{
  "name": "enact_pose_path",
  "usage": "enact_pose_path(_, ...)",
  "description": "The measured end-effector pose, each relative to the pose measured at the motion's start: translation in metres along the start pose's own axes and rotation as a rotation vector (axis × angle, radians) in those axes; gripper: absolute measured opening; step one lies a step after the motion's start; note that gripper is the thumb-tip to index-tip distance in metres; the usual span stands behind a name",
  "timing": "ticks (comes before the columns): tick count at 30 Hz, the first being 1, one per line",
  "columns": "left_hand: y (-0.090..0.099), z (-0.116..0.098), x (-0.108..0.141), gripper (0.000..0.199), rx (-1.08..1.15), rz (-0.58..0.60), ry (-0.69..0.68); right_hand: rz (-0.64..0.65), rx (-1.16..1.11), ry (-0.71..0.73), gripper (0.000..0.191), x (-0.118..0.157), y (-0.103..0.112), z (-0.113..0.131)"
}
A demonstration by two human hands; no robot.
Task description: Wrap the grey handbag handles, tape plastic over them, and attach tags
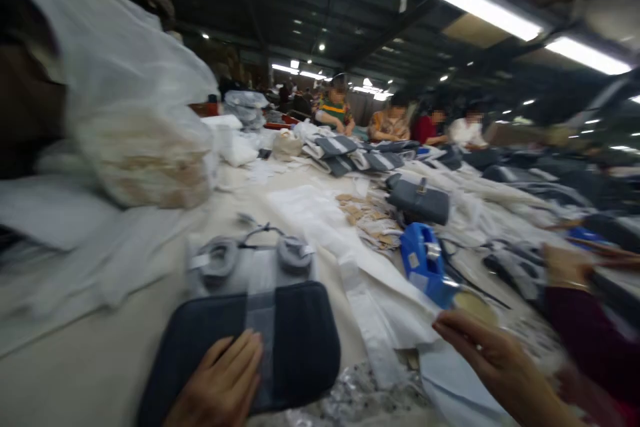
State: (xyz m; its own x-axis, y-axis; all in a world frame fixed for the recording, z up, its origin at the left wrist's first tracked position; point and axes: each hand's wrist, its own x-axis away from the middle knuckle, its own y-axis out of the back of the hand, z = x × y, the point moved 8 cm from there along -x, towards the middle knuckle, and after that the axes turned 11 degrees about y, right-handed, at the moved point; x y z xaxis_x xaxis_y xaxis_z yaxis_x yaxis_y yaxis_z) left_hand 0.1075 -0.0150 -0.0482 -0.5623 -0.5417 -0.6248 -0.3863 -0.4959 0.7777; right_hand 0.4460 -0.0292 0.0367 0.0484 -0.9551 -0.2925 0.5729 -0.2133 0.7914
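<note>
My left hand (223, 380) lies flat on a dark navy bag (305, 340), its fingers stretched out beside a pale translucent strip (261, 307) that runs up over the bag. Behind the bag's top edge sit two grey rolled straps (223, 260) with a thin dark cord between them. Out to the right, my right hand (493, 353) pinches the near corner of a long white sheet (320, 220). The sheet stretches away across the table. Motion blur softens the picture, and the sheet's material cannot be made out.
A blue tape dispenser (420, 260) and a folded dark bag (419, 200) lie to the right. A co-worker's sleeved arm (583, 327) reaches in there. Plastic-wrapped material (145, 140) is heaped at left. Small clear packets (365, 393) lie in front. Several people work further back.
</note>
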Motion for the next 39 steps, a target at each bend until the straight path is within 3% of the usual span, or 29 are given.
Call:
enact_pose_path(2,0.018,0.001,-0.016,0.030,0.034,0.010,0.104,0.269,0.005,0.309,0.024,-0.023,-0.035,0.066)
enact_pose_path(5,0.014,-0.002,-0.021,0.030,0.030,0.108,0.150,0.607,0.049,0.663,0.025,-0.045,-0.094,0.150)
enact_pose_path(7,0.009,-0.001,-0.016,0.030,0.046,0.126,0.194,0.762,0.153,0.841,0.018,-0.058,-0.134,0.186)
enact_pose_path(11,0.004,0.001,-0.006,0.029,0.125,0.080,0.262,0.899,0.408,1.046,0.012,-0.084,-0.203,0.207)
enact_pose_path(14,0.002,0.001,-0.004,0.026,0.134,0.073,0.256,0.958,0.516,1.093,0.013,-0.097,-0.234,0.205)
enact_pose_path(18,-0.002,0.002,-0.002,0.027,0.107,0.121,0.249,1.021,0.555,1.059,0.012,-0.106,-0.249,0.207)
enact_pose_path(25,-0.003,0.002,-0.001,0.026,0.123,0.120,0.234,1.055,0.600,0.946,0.014,-0.122,-0.256,0.209)
enact_pose_path(28,-0.006,0.002,0.001,0.026,0.131,0.133,0.254,1.048,0.596,0.937,0.019,-0.127,-0.257,0.208)
enact_pose_path(32,-0.008,0.002,0.002,0.027,0.166,0.118,0.274,1.031,0.589,0.941,0.047,-0.133,-0.257,0.208)
enact_pose_path(39,-0.003,0.001,-0.001,0.022,0.151,0.098,0.266,1.011,0.582,0.998,0.042,-0.142,-0.255,0.208)
